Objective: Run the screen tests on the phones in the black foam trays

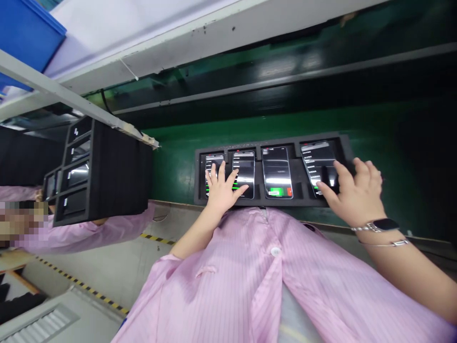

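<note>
A long black foam tray (307,203) lies in front of me with several phones in its slots. My left hand (221,190) is open, fingers spread over the leftmost phone (214,159) and the phone beside it (246,164). Both screens show text lists and green bars, partly covered by the fingers. A phone (276,166) right of these has a dark screen with green and red blocks at the bottom; neither hand covers it. My right hand (359,193) is open at the rightmost phone (316,159), its thumb over the lower screen and its index finger near the right edge.
The tray sits on a green bench (174,166) below a metal rail (228,95). To the left, a person in a pink sleeve (107,233) is behind a stack of black trays (117,176). A blue bin (28,33) stands at upper left.
</note>
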Motion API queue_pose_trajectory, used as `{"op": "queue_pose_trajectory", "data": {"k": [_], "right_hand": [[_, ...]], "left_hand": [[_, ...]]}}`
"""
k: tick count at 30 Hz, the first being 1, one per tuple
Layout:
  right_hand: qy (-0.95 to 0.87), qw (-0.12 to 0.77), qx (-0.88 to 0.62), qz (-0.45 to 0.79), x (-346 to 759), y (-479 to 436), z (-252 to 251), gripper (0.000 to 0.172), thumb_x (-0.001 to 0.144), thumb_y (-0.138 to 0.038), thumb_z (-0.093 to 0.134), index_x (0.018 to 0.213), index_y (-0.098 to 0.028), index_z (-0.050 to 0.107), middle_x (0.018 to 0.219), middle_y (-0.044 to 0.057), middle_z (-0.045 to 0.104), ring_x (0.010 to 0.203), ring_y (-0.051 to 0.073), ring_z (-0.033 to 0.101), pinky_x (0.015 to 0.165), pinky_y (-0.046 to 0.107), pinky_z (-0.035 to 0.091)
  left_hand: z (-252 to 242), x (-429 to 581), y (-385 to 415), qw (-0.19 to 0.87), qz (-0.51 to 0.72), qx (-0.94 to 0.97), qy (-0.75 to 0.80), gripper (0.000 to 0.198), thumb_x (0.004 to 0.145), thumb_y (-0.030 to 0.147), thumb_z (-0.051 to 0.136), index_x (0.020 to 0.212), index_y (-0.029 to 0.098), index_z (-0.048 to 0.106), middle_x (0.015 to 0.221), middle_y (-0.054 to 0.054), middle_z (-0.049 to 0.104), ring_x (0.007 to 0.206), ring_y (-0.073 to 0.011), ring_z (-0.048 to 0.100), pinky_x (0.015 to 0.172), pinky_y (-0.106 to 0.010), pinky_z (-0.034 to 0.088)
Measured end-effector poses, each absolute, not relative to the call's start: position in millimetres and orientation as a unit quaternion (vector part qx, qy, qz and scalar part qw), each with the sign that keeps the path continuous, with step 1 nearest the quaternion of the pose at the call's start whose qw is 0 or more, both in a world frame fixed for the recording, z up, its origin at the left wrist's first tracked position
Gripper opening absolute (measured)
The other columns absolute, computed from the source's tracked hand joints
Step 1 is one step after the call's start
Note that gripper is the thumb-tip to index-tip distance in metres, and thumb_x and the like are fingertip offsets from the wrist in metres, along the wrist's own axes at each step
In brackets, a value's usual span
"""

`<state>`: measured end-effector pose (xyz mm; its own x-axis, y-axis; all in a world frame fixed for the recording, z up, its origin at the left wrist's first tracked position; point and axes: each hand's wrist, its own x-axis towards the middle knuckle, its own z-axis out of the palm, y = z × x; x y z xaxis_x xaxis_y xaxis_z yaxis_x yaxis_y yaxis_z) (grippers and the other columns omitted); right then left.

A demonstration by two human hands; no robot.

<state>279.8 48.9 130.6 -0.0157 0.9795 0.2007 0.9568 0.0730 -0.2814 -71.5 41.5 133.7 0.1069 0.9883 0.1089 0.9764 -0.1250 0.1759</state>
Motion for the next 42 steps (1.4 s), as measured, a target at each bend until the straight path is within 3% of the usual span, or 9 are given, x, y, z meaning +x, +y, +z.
{"op": "queue_pose_trajectory", "data": {"k": [7,14,20,30,42], "right_hand": [[-0.690,0.121,-0.712,0.049,269,52,132,0.083,0.102,-0.071,0.033,0.161,-0.013,0.041,0.166,0.027,0.027,0.155,0.046,0.021,0.117,0.074,0.029],[-0.693,0.106,-0.709,0.080,276,59,129,0.080,0.101,-0.071,0.033,0.151,-0.014,0.057,0.167,0.028,0.025,0.155,0.049,0.020,0.114,0.077,0.029],[-0.717,0.203,-0.664,0.069,274,48,123,0.077,0.097,-0.061,0.044,0.157,-0.012,0.046,0.164,0.029,0.032,0.157,0.044,0.021,0.122,0.067,0.025],[-0.797,0.202,-0.569,0.025,242,15,113,0.060,0.102,-0.056,0.048,0.142,-0.012,0.059,0.151,0.027,0.052,0.151,0.043,0.036,0.124,0.064,0.029],[-0.831,0.234,-0.505,0.014,222,7,106,0.059,0.106,-0.050,0.047,0.145,-0.006,0.054,0.145,0.024,0.059,0.146,0.041,0.044,0.122,0.062,0.031]], "left_hand": [[138,-78,19,0.027,0.142,0.745,0.651,0.077,0.092,0.069,0.065,0.155,0.026,0.050,0.169,-0.017,0.033,0.159,-0.0443,0.018,0.125,-0.073,0.017],[123,-77,6,0.012,0.152,0.744,0.651,0.070,0.090,0.066,0.068,0.143,0.022,0.062,0.157,-0.016,0.052,0.151,-0.0401,0.037,0.128,-0.063,0.022],[125,-75,10,0.015,0.143,0.747,0.649,0.066,0.091,0.066,0.067,0.142,0.024,0.064,0.155,-0.014,0.054,0.150,-0.0382,0.039,0.129,-0.060,0.022],[121,-80,8,0.004,0.147,0.769,0.622,0.061,0.093,0.064,0.063,0.140,0.026,0.066,0.154,-0.011,0.057,0.148,-0.0378,0.043,0.129,-0.059,0.021],[118,-82,9,0.002,0.144,0.791,0.595,0.061,0.092,0.067,0.061,0.140,0.029,0.067,0.152,-0.009,0.060,0.146,-0.0366,0.045,0.129,-0.057,0.020]]}}
